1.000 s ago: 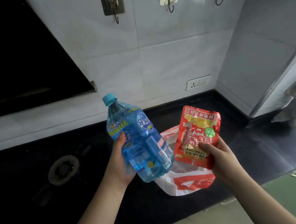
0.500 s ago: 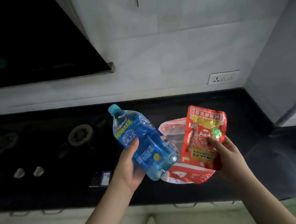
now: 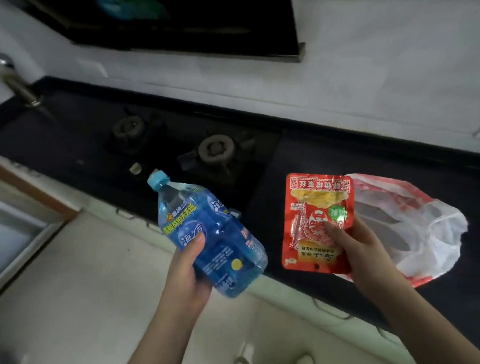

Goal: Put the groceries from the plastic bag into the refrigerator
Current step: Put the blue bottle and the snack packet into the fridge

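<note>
My left hand [image 3: 186, 268] grips a blue plastic bottle [image 3: 208, 232] with a light-blue cap, tilted with the cap up and to the left, held in the air in front of the counter edge. My right hand [image 3: 354, 245] holds a red snack packet [image 3: 316, 219] by its lower right part, thumb on the front. The white and red plastic bag [image 3: 415, 226] lies crumpled on the black counter [image 3: 459, 172], just behind and to the right of the packet. No refrigerator shows.
A black gas hob with two burners [image 3: 216, 149] sits on the counter behind the bottle. A dark range hood [image 3: 193, 20] hangs above. A tap [image 3: 19, 83] stands at the far left. Pale floor and a door frame [image 3: 20, 183] lie to the left.
The view has swung left and tilted. Both hands carry the bottle and packet leftward, away from the bag, which now lies to the right of them. The grips are unchanged.
</note>
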